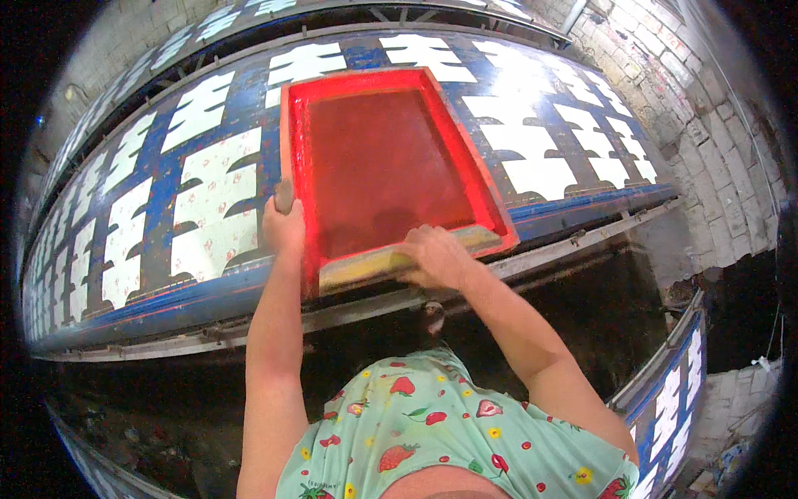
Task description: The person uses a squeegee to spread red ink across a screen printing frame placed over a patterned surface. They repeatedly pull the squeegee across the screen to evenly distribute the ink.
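Note:
A screen-printing frame [462, 140] with red-inked edges and a dark red mesh lies on the long blue table [274, 287] before me. My left hand [283, 224] is closed at the frame's left side, round a greyish-brown grip [284, 196] there. Along the frame's near end, inside it, rests a squeegee [357, 271] with a yellowish, worn bar. My right hand [434, 256] is wrapped over the middle of this squeegee, fingers on its far side. The squeegee's lower edge is hidden from me.
White cut fabric pieces [199, 108] lie in rows on the table; those just left of the frame [218, 204] carry a faint reddish print. Another such table [673, 416] stands behind me at right. A block wall [706, 150] bounds the right side.

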Motion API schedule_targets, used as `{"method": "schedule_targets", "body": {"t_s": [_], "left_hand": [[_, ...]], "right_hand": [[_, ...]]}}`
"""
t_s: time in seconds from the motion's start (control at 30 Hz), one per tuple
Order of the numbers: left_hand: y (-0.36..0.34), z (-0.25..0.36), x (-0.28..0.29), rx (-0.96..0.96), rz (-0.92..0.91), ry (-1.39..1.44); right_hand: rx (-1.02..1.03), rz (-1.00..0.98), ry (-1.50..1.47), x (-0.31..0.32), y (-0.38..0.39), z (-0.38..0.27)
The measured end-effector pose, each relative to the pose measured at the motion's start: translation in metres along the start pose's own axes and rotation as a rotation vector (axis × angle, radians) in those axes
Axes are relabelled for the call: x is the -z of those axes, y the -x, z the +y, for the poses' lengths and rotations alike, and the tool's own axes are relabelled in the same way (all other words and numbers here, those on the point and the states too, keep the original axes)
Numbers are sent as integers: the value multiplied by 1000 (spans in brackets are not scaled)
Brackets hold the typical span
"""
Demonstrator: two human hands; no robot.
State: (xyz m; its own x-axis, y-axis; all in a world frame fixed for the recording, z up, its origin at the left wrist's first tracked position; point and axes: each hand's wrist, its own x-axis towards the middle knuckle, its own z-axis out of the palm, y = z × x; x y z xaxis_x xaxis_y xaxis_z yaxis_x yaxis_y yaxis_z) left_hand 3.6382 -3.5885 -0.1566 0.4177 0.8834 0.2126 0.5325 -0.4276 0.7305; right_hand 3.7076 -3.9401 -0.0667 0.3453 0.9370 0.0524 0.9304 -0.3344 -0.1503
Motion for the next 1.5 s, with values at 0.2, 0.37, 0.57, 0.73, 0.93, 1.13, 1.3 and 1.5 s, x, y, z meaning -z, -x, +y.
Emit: {"method": "schedule_targets", "body": {"t_s": [0.2, 0.37, 0.57, 0.73, 0.93, 1.13, 1.3, 1.5], "left_hand": [[-4, -6, -1, 48, 7, -48], [-14, -13, -5, 150, -60, -14], [-12, -14, -8, 118, -44, 39], [-11, -7, -5, 194, -70, 120], [-9, -3, -4, 179, -67, 158], [-11, -14, -4, 218, -116, 269], [-15, -19, -3, 265, -138, 361], [-17, 14, 1, 354, -150, 440]], "right_hand": [[126, 79, -238, -4, 21, 26], [117, 186, -415, 13, 51, 121], [-388, 403, -337, 5, 87, 223], [-498, 382, -436, -11, 79, 239], [-558, 391, -429, -17, 66, 235], [-581, 398, -387, -9, 56, 229], [-509, 478, -400, 19, 54, 225], [-469, 483, -360, 51, 54, 246]]}}
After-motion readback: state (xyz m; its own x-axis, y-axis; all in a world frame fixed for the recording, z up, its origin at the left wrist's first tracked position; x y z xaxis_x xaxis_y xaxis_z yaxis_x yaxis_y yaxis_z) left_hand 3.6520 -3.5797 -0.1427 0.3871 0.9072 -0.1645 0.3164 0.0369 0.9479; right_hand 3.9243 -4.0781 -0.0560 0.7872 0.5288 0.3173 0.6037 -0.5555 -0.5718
